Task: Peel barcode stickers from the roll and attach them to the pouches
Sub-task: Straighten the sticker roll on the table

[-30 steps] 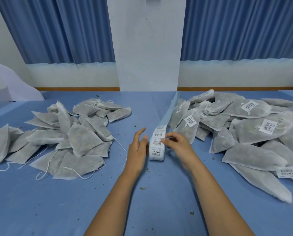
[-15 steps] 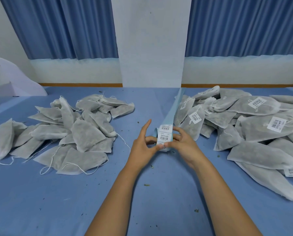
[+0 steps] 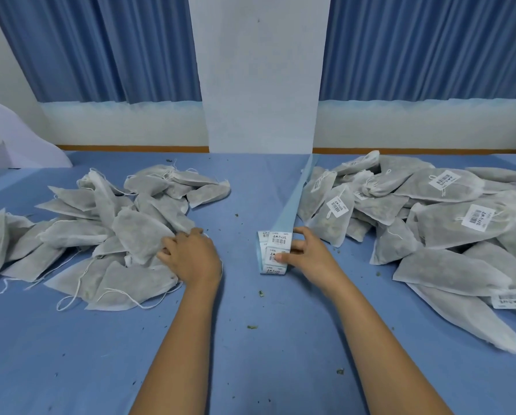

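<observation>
- While our right hand [image 3: 309,256] pinches the sticker roll [image 3: 274,253] near the middle of the surface [image 3: 250,354], thumb pressed on a barcode sticker [image 3: 279,238], our left hand [image 3: 190,256] rests curled on the unlabelled pouches [image 3: 106,235] by the left edge; whether it has closed on one we cannot tell.
- We judge the step to be fetching a fresh pouch, with a label ready to peel.
- Next we need to draw a single pouch clear of the tangled drawstrings, lay it flat beside the roll, then lift a sticker corner cleanly off the blue backing strip [image 3: 295,202].
- We count two heaps: roughly twenty bare pouches on the left, too overlapped for an exact count, and the labelled pouches [image 3: 445,223] towards the right edge, a similar number, with about six labels showing.
- One roll, with four stickers visible on it.
</observation>
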{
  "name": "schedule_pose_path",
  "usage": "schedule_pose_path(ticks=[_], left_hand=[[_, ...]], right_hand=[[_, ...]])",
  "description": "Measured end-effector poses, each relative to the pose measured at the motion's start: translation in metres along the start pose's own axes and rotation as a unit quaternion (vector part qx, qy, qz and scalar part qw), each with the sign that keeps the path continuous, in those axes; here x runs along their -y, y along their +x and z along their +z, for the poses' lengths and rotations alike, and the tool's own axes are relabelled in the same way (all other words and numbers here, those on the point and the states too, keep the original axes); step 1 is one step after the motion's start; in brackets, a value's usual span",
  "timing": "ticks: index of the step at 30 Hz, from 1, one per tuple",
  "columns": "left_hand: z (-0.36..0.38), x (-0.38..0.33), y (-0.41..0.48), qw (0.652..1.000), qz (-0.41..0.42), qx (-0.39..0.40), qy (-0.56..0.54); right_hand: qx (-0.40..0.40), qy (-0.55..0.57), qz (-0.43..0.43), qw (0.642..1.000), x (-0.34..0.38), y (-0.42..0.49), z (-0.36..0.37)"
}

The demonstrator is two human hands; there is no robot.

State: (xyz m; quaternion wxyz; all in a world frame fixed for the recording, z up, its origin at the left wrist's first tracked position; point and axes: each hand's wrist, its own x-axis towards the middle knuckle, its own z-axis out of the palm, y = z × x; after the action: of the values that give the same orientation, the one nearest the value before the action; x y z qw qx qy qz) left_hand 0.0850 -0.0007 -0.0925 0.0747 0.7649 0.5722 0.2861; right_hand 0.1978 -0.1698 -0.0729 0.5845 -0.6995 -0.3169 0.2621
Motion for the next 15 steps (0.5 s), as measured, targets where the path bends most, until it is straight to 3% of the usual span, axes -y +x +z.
schedule_pose_path(ticks=[4,10,15], left_hand=[[0.005,0.007,0.003,0.999,0.031,-0.025,-0.013],[0.007,0.003,0.006,0.994,0.079,-0.057,-0.048],[0.013,0.000,0.013,0.995,0.069,-0.001,0.072]], right_hand=[[-0.023,-0.036,0.005,0.999,-0.002,0.003,-0.003],[-0.129,-0.088,-0.050,0.986,-0.001,0.006,-0.002],[-0.144,-0.121,-0.067,0.980,-0.001,0.006,-0.001]])
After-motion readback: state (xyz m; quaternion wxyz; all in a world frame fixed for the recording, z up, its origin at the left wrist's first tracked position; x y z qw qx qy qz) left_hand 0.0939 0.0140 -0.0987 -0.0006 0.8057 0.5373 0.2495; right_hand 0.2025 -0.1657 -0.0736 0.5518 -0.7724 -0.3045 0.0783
